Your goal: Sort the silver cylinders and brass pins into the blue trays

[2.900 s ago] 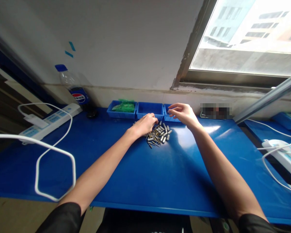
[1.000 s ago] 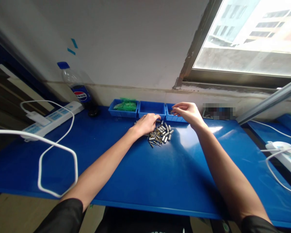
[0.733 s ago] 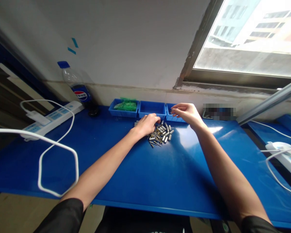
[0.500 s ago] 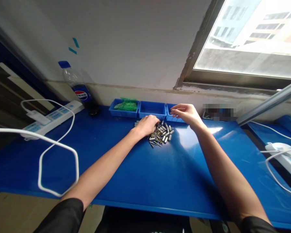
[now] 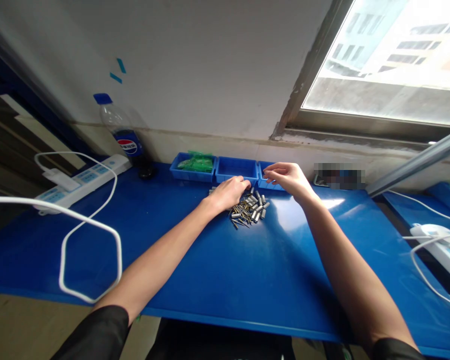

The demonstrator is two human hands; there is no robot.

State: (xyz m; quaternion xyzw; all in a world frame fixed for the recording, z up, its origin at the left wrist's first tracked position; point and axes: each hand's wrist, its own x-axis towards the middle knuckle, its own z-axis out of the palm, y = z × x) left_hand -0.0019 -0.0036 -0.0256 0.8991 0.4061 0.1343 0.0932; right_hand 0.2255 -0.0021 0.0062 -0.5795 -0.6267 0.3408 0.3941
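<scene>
- Left bare hand (image 5: pixel 229 194): palm down over the pile's left edge, fingers curled under. Fingertips hidden, so can't tell from here if it grips a part.
- Right bare hand (image 5: pixel 288 180): at the right-hand blue plastic bin (image 5: pixel 272 186), thumb and fingers drawn together over its left part. Can't make out whether anything is pinched (tips too small to read).
- Loose pile sits on the glossy blue tabletop (image 5: pixel 210 280), in front of the bins, between the two hands.
- Pile mix: short silver-grey metal blocks (image 5: pixel 263 214) mostly right, thin brass-coloured metal pins (image 5: pixel 243 212) mostly left, overlapping in the middle.
- More grey metal pieces (image 5: pixel 212 190) show just beyond the left wrist.
- Three bins in a row along the wall. Middle blue plastic bin (image 5: pixel 237 165) is behind the left hand; left-hand blue plastic bin (image 5: pixel 192 176) holds crumpled green plastic bagging (image 5: pixel 200 162).
- Clear cola bottle with blue cap (image 5: pixel 127 145) stands left of the bins, dark liquid inside, beside the long white power strip (image 5: pixel 84 182).
</scene>
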